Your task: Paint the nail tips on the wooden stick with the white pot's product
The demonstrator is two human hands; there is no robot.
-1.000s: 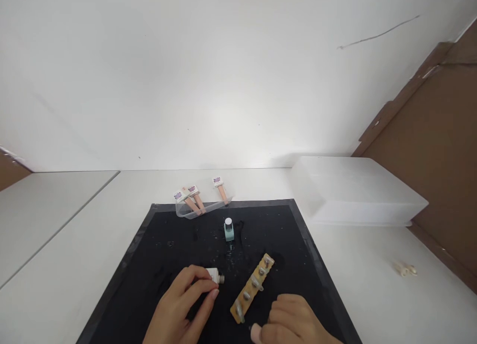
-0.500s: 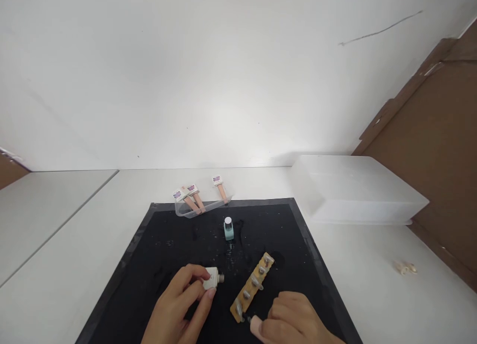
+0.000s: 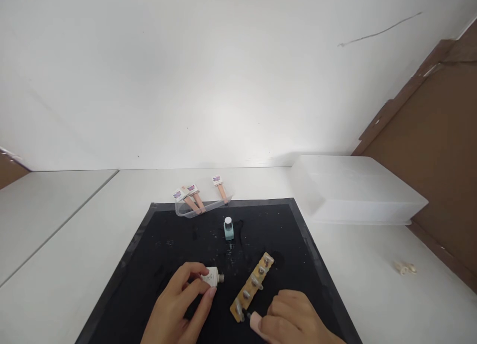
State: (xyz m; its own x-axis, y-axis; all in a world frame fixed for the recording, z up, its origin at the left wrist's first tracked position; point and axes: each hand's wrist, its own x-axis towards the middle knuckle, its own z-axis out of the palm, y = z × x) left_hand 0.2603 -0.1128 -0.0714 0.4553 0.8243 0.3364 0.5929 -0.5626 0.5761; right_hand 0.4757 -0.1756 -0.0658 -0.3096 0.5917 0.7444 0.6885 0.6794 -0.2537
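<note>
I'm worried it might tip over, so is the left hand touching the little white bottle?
Touching. The head view shows the left hand holding the white bottle, with fingertips overlapping its body and pressed against it.

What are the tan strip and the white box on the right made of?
The tan strip could be wood or plastic: its even yellowish colour and fairly matte surface fit both. The white box is probably satin-finished plastic, judging by its milky, smooth walls.

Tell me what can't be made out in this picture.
All in the head view:
White bottle, left end: hidden by the left hand.
Pink handle, rear end: hidden by the right hand.
Black mat, near edge: cut off below.
Purple-marked label print: too small.
</note>
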